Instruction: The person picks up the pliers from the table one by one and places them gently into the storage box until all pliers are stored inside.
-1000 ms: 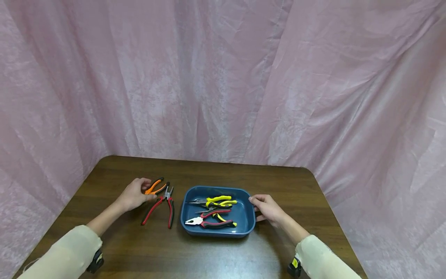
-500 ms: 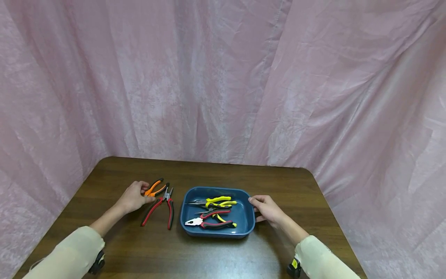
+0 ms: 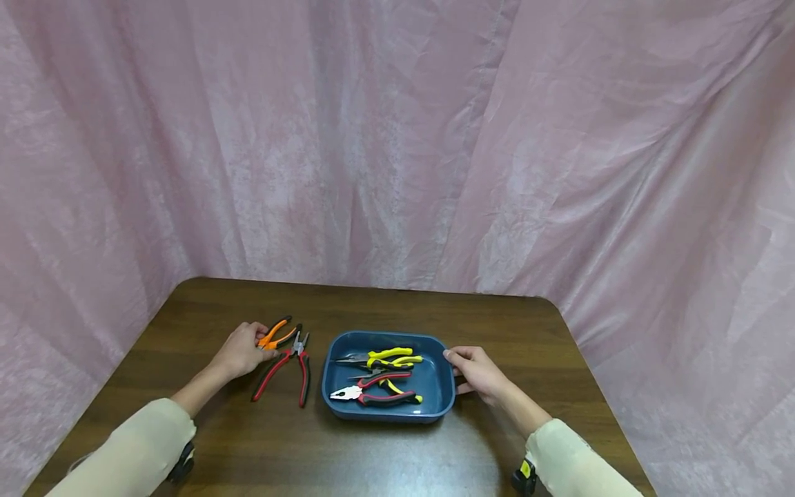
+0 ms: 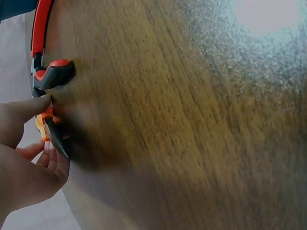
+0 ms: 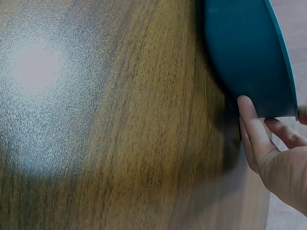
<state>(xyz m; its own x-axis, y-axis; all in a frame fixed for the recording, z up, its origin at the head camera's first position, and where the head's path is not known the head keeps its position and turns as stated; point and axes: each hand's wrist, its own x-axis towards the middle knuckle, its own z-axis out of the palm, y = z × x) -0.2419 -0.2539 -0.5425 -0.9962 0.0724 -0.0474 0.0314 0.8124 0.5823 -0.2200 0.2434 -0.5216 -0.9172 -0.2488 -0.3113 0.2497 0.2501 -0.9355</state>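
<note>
My left hand [image 3: 241, 351] pinches the head end of orange-and-black pliers [image 3: 271, 342] at the left of the table. In the left wrist view, thumb and fingers lie on either side of the orange pliers [image 4: 44, 122], partly covering them. Red-and-black pliers [image 3: 304, 369] lie splayed just right of that hand, handles toward me. With thumb on the rim and fingers against the outer wall, my right hand [image 3: 478, 373] holds the right end of a blue tray [image 3: 439, 407]. Inside the tray are yellow-and-black pliers [image 3: 391, 354] and red-and-black pliers [image 3: 385, 400], some overlapping.
The brown wooden table [image 3: 261, 455] has rounded far corners. A pink curtain [image 3: 397, 172] hangs behind it and along both sides. Glare marks the wood near the front.
My left forearm has shifted slightly rightward while the fingers stay at the orange pliers. The tray, the other pliers and my right hand have stayed in place.
</note>
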